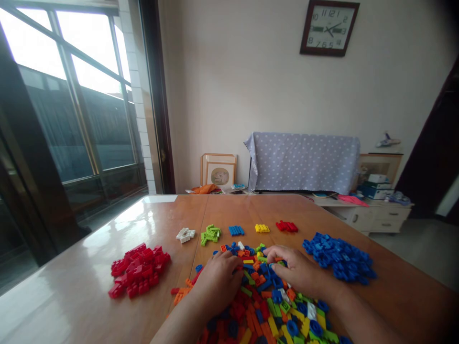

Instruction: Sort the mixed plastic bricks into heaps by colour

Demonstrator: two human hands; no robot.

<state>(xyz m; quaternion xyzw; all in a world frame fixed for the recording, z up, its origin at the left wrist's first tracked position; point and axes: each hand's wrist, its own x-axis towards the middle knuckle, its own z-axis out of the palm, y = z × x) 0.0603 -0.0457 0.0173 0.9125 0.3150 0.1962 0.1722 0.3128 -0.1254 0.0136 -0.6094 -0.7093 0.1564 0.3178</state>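
A large mixed pile of toy building bricks [274,310] in orange, green, yellow, blue, red and white spreads before me. My left hand [224,277] rests on its left side, back upward, fingers bent down; the fingertips are hidden, so any held brick cannot be seen. On the far right part of the pile lies my right hand [296,267]. Its thumb and forefinger are apart, with loose bricks beneath and between them and nothing visibly gripped. Blue bricks [266,274] lie close by its thumb.
Sorted heaps flank the pile: red bricks [138,270] left, blue bricks [339,258] right. Small groups line the back: white [185,234], green [211,234], blue [236,231], yellow [262,228], red [287,226]. The wooden table [82,291] ends before a cloth-covered object [304,162].
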